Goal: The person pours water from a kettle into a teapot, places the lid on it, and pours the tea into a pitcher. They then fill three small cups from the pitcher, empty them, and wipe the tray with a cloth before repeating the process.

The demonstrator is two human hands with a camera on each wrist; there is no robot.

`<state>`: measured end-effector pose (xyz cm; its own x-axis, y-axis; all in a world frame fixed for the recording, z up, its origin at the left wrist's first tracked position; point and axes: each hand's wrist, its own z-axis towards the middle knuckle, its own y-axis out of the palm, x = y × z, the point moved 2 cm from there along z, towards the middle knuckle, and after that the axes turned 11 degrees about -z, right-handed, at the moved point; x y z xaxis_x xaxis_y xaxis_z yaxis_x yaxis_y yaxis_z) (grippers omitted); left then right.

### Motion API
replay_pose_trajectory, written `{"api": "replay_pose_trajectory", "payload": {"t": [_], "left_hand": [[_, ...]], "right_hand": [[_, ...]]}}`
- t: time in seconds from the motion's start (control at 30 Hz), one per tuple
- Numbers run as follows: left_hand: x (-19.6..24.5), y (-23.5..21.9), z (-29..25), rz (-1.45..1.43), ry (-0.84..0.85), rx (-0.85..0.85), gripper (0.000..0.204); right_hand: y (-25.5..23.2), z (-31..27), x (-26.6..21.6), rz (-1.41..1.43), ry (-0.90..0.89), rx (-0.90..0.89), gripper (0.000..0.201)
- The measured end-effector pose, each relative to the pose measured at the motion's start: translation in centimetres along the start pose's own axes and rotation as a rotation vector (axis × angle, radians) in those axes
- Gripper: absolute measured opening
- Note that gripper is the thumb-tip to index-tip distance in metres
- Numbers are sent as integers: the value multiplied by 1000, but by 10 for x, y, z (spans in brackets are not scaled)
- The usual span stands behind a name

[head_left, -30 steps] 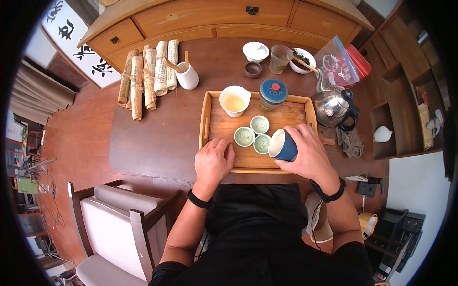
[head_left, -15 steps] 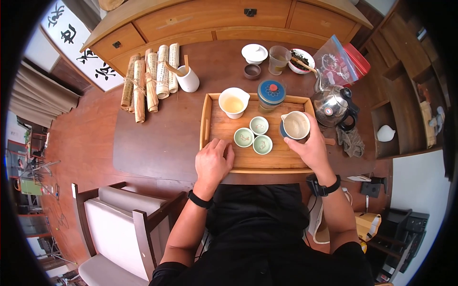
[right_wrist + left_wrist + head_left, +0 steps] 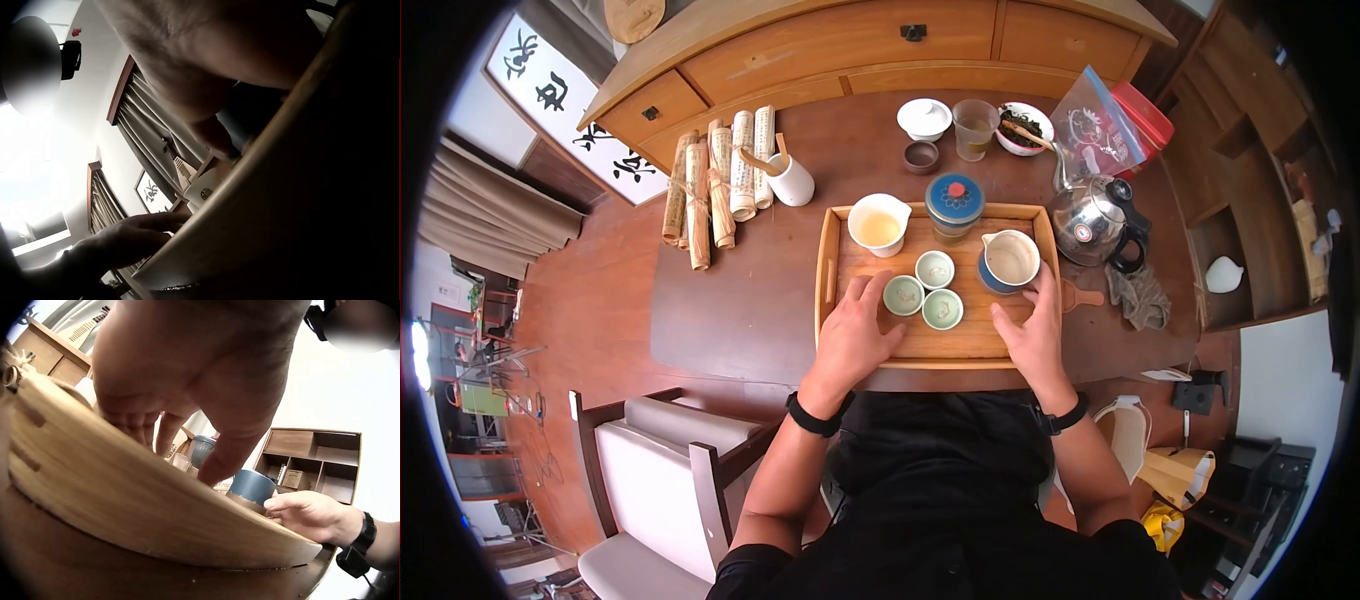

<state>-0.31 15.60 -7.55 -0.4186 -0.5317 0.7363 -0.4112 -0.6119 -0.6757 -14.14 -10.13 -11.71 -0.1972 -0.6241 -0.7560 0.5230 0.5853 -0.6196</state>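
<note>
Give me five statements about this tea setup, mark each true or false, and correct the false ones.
1. Three green cups stand on the wooden tray. True.
2. The kettle stands on the tray. False: the kettle is on the table, right of the tray.
3. The white pitcher holds yellowish liquid. True.
4. The blue-lidded jar is uncovered. False: its lid is on the jar.
5. The blue pitcher is in the left hand. False: the blue pitcher is by the right hand.
</note>
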Motion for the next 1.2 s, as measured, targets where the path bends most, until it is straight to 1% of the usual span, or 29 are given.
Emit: {"api": "replay_pose_trajectory", "payload": {"t": [0.1, 0.17, 0.27, 0.33, 0.47, 0.57, 0.63, 0.67, 0.77, 0.8, 0.87, 0.97, 1.0, 1.03, 1.07, 1.13, 1.2], "left_hand": [[0, 7, 5, 15, -6, -1, 76], [0, 9, 7, 25, -9, -1, 74], [-1, 10, 8, -32, -54, -4, 71], [3, 7, 8, -93, -80, -4, 67], [9, 0, 7, -130, -90, -5, 63], [7, -7, 3, -147, -129, 26, 58], [2, -15, 1, -172, -210, 34, 57], [1, -20, 1, -171, -211, 32, 57], [-1, -35, 2, -493, -201, 122, 61], [4, -42, 4, -492, -202, 121, 61], [15, -59, 13, -375, -139, 178, 59], [11, -68, 31, -311, -103, 207, 61], [11, -70, 36, -274, -93, 218, 62], [9, -70, 40, -292, -151, 216, 62], [10, -69, 45, -292, -148, 214, 62], [13, -65, 53, -171, -96, 261, 61], [15, -63, 62, -117, -87, 251, 63]], "right_hand": [[0, 2, 4, 37, 5, 36, 93], [0, 0, 3, 27, -22, 48, 90], [-1, -3, 3, 26, 16, 17, 85], [-1, -3, 2, 25, 14, 19, 85], [-2, -3, 0, 42, 7, 21, 84], [-1, -3, 2, 59, -8, 32, 84], [-2, -3, 1, 34, -24, 41, 84], [-2, -2, 0, 8, -43, 50, 83], [-3, -2, 0, 0, -38, 40, 83], [-3, -2, -1, 1, -37, 41, 83], [-3, -1, -1, 17, -32, 37, 82], [-2, -1, 3, 2, -39, 52, 81], [-1, -1, 3, 1, -40, 55, 81], [-1, -1, 4, -3, -37, 52, 81], [-1, -1, 5, -8, -33, 49, 80], [-2, -1, 3, -11, -35, 55, 80], [-2, -1, 3, -11, -38, 60, 80]]}}
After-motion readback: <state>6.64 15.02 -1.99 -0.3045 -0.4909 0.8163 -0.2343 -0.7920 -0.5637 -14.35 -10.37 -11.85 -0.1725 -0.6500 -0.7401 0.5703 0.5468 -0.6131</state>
